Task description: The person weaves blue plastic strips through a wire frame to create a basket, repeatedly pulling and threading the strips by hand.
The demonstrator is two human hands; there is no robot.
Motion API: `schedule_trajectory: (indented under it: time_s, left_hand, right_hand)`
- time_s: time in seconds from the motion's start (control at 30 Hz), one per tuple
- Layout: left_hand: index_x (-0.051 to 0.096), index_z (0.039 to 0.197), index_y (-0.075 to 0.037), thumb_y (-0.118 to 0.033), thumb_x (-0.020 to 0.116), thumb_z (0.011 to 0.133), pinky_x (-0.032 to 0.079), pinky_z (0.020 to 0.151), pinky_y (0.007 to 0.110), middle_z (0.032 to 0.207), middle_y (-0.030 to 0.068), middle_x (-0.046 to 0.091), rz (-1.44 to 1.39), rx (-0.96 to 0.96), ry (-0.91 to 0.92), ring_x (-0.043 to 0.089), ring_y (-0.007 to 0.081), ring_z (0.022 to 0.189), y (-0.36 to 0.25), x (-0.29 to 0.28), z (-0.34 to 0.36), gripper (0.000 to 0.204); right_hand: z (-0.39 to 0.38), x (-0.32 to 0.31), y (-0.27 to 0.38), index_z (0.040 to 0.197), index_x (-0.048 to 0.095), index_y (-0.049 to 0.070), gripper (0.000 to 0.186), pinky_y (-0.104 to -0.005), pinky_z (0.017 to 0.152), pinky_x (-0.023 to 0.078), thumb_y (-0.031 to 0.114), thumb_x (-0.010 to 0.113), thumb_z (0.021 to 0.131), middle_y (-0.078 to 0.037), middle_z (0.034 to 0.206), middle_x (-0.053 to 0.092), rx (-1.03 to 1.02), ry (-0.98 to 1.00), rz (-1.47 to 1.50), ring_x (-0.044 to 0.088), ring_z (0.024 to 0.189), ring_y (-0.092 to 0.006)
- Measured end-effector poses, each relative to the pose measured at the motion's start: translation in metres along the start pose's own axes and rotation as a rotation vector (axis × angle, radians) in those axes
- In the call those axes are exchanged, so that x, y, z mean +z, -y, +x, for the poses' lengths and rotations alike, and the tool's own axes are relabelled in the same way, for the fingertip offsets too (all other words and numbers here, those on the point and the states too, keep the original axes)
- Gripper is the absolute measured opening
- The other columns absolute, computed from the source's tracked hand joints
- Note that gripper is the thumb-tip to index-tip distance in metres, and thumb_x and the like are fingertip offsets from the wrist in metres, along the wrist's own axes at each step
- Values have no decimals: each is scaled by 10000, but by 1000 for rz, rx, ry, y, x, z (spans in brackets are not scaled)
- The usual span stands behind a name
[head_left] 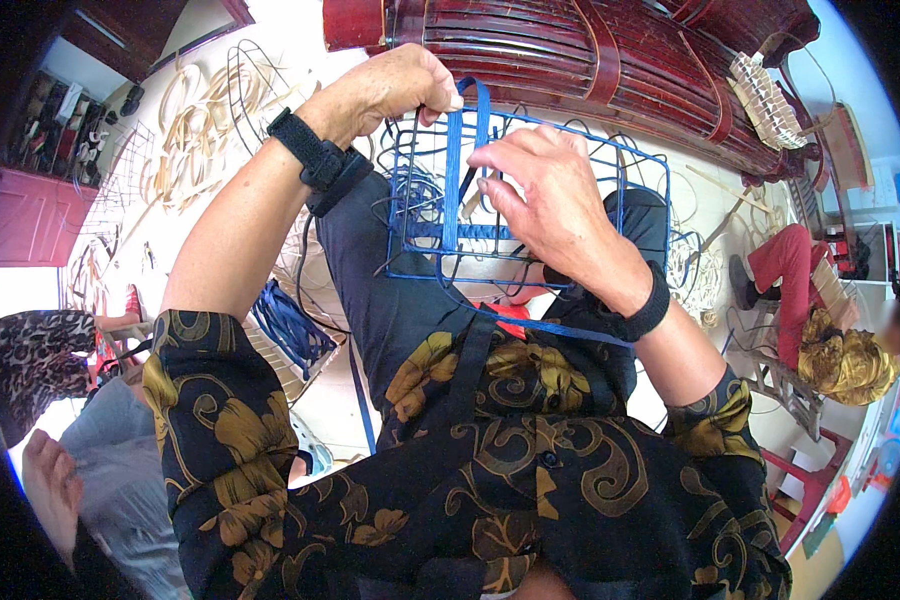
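A blue wire frame [530, 274] shaped like an open basket rests over my lap. Flat blue strapping [454, 165] runs across it and bends into a loop at the far edge. My left hand [410, 85] is closed, pinching the strapping near that loop. Over the middle of the frame is my right hand [555, 200], its fingers bent and its index fingertip against the strapping. Thumb and index tip look slightly apart; the palm side is hidden. A long strap tail [540, 322] curves from the frame's near side toward my right wrist.
A dark red slatted bamboo piece [530, 50] lies beyond the frame. Pale strips [205, 130] are heaped on the floor at left. A bundle of blue strapping [292, 325] sits beside my leg. Other people sit close by, one in red trousers [780, 270] at right.
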State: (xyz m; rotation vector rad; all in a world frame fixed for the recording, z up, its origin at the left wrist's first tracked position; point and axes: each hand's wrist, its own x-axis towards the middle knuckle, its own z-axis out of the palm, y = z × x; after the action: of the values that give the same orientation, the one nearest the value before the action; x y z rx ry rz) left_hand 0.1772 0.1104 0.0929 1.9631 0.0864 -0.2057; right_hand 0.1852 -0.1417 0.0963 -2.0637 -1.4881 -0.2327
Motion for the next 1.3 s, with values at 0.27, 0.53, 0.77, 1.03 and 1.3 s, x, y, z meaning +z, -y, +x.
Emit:
schedule_trajectory:
  time_s: [0.27,0.53,0.77,1.03,1.3]
  left_hand:
    - [699,755,-26,-151,685,898,444,651,275,656,8,618,31,6,47,550,113,637,0,1,0,190]
    - [687,715,-24,-158,662,901,447,595,287,626,27,607,-49,56,162,536,123,579,1,-5,3,231]
    - [672,671,-14,-97,640,862,465,593,304,613,44,604,-43,56,162,547,145,555,-4,-3,2,211]
    - [696,736,-50,-217,667,920,418,618,268,650,6,634,-8,50,164,550,102,611,1,-6,1,250]
    - [671,705,-62,-193,670,918,417,589,259,633,-2,617,39,53,64,539,92,582,0,-1,-1,250]
  right_hand:
    - [21,8,9,1191,702,166,368,-431,844,390,97,659,832,-64,926,642,-120,129,-343,580,944,-261]
    - [13,4,9,1344,572,134,562,-458,878,417,156,734,806,-107,1062,688,21,195,-297,599,1048,-296]
    - [17,-3,5,1330,604,128,487,-406,878,477,156,727,859,-106,1084,697,269,251,126,620,982,-262]
    - [34,-21,1,1179,694,-7,251,-275,868,525,59,692,937,-66,992,727,675,-4,1137,671,930,-139]
    - [31,-72,-6,1347,574,-19,412,-321,868,532,75,658,955,-107,1087,676,451,-19,1549,644,958,-165]
